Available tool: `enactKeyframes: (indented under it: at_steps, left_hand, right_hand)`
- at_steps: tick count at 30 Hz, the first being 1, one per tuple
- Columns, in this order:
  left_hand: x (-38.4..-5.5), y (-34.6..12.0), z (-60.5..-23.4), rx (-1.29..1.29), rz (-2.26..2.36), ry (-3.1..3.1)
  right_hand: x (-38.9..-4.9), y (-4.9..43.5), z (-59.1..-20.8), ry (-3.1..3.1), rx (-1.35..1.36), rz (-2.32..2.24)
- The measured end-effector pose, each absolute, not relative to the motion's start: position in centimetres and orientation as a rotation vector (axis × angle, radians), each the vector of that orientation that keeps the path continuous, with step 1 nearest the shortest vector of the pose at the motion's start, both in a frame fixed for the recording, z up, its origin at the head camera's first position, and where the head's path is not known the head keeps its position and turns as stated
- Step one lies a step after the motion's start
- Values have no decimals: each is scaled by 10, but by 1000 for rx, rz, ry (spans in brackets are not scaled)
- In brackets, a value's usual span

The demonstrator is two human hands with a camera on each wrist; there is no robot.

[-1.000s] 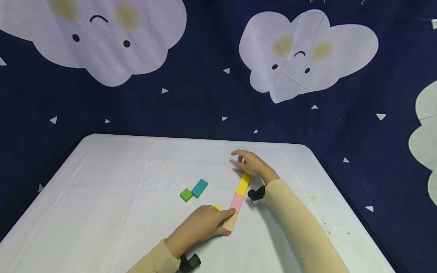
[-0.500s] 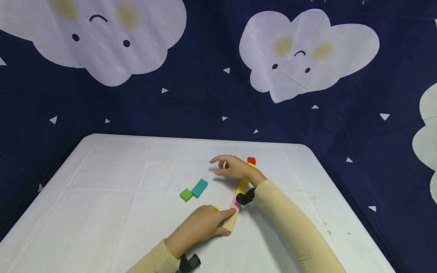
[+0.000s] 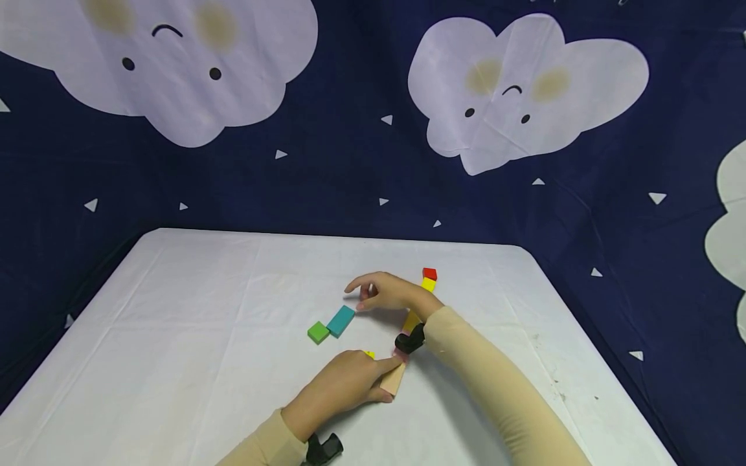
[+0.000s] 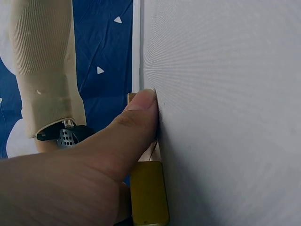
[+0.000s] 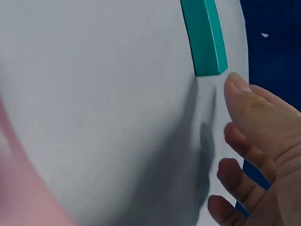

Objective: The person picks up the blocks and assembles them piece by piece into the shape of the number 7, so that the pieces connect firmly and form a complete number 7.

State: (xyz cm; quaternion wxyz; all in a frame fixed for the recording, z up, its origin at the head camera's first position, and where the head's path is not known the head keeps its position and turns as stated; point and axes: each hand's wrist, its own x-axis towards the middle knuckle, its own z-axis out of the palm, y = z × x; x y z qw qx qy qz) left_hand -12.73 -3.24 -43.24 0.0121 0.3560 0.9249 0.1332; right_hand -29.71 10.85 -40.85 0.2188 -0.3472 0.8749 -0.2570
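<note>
My left hand [image 3: 346,382] grips a plain wooden block [image 3: 394,382] at the near end of a slanting row, thumb at its end and index finger along it. A yellow block [image 4: 149,193] stands beside that thumb in the left wrist view. My right hand [image 3: 387,291] reaches over the row, fingers relaxed and holding nothing. Its thumb is close to the end of a teal block [image 3: 340,321], also seen in the right wrist view [image 5: 204,42]. A green block [image 3: 318,332] lies at the teal block's near corner.
Beyond the wooden block, the row runs through a mostly hidden pink block, a yellow block [image 3: 411,321], a smaller yellow block [image 3: 429,284] and a red block [image 3: 429,274]. The white table [image 3: 175,310] ends at a dark blue cloud-patterned curtain [image 3: 350,181].
My right hand has moved left and nearer, from the row's far end to the teal block, uncovering the red and small yellow blocks. My left hand has stayed in place.
</note>
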Motion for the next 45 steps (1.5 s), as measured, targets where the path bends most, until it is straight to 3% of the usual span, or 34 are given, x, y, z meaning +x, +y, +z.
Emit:
enactKeyframes:
  at_steps: [45]
  left_hand:
    - [-126, -33, -433, 1103, 428, 2874]
  right_hand:
    - [-291, 117, -410, 2345, -932, -698]
